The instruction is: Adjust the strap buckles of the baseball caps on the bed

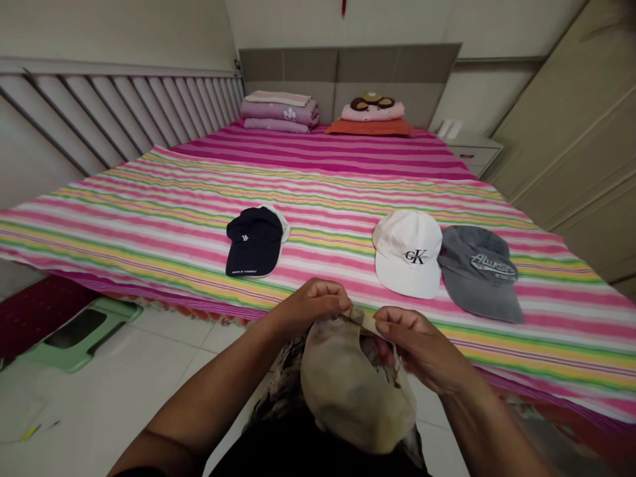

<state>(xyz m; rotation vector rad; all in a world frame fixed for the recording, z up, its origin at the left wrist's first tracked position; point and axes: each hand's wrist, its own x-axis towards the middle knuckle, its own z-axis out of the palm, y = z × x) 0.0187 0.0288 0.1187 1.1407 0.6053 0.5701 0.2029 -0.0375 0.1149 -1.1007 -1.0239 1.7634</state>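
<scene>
A beige baseball cap (338, 377) is held close to my body, its back strap and opening turned up toward me. My left hand (318, 305) pinches the strap (356, 315) near its metal buckle. On the other side, my right hand (415, 341) grips the strap's other end between thumb and fingers. Beyond my hands, a navy cap (254, 238) lies on the bed, overlapping a white cap (278, 218) behind it. To the right sits a white cap with black letters (408, 252), touching a grey cap (479, 268).
The bed (163, 218) has a striped cover. Folded purple bedding (281, 112) and a pink and orange stack (372, 119) rest near the headboard (318, 66). A green stool (84, 334) stands at the lower left; a bedside cabinet (474, 149) is at the far right.
</scene>
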